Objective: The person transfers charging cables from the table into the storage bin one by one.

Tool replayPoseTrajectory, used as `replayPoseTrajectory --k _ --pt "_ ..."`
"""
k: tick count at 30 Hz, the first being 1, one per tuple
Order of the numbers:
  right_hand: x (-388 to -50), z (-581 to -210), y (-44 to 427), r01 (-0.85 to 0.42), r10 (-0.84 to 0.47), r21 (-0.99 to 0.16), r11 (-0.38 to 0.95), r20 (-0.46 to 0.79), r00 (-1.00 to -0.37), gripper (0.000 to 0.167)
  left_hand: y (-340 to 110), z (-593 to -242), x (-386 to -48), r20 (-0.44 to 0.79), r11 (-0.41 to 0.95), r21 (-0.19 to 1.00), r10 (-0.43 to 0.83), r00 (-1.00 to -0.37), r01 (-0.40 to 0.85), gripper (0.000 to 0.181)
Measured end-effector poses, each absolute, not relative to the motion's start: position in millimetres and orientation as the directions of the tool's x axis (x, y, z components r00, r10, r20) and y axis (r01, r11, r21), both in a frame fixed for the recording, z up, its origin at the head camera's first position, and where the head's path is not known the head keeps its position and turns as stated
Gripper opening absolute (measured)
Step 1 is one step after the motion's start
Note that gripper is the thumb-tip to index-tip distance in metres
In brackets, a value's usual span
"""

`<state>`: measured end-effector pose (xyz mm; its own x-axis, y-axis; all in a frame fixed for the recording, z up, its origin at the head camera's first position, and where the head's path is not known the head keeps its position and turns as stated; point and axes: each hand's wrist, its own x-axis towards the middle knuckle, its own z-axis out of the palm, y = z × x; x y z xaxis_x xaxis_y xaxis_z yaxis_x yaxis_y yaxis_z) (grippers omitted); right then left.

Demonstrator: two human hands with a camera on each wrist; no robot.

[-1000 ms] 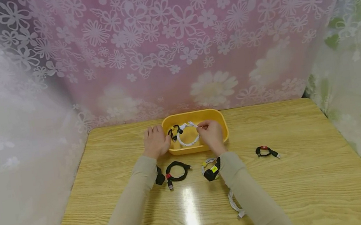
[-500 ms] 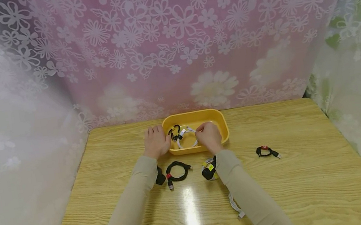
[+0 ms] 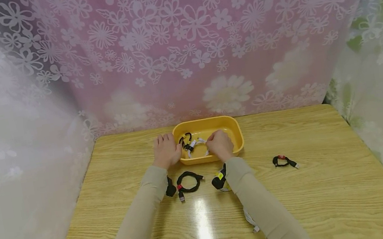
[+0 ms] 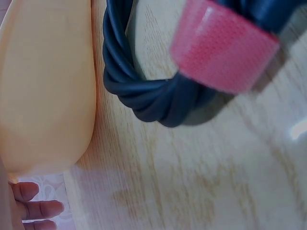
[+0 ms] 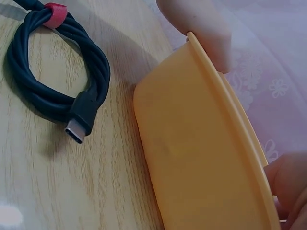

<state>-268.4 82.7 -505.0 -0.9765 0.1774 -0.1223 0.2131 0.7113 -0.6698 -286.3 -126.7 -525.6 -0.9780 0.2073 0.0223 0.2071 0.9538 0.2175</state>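
Note:
In the head view my left hand (image 3: 165,150) rests against the left end of a yellow plastic bin (image 3: 205,124), fingers extended. My right hand (image 3: 220,146) reaches over the bin's front rim and pinches the right side of a coiled white cable (image 3: 201,140) low inside it. The cable's plug lies toward the left. A small black cable (image 3: 189,136) with a yellow strap sits at the bin's left end. In the right wrist view the bin's front wall (image 5: 192,129) hides most of the right hand's fingers (image 5: 290,179).
A coiled black cable (image 3: 186,173) with a red strap lies before the bin. Another small black cable (image 3: 290,162) with a red strap lies to the right. A white cable (image 3: 249,219) and a yellow-strapped one (image 3: 226,189) are partly covered by the right arm and wrist.
My right hand has moved slightly left and lower into the bin, shifting the white cable left and down toward the front wall. The left hand has stayed in place.

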Motion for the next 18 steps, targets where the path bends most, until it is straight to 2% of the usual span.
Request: replayPoseTrajectory --k 18 --pt "-268.8 -507.6 82.5 0.204 0.114 -0.654 0.729 -0.178 -0.977 0.009 -126.9 -526.2 -286.3 0.017 0.956 0.210 0.205 -0.979 0.204 0.038"
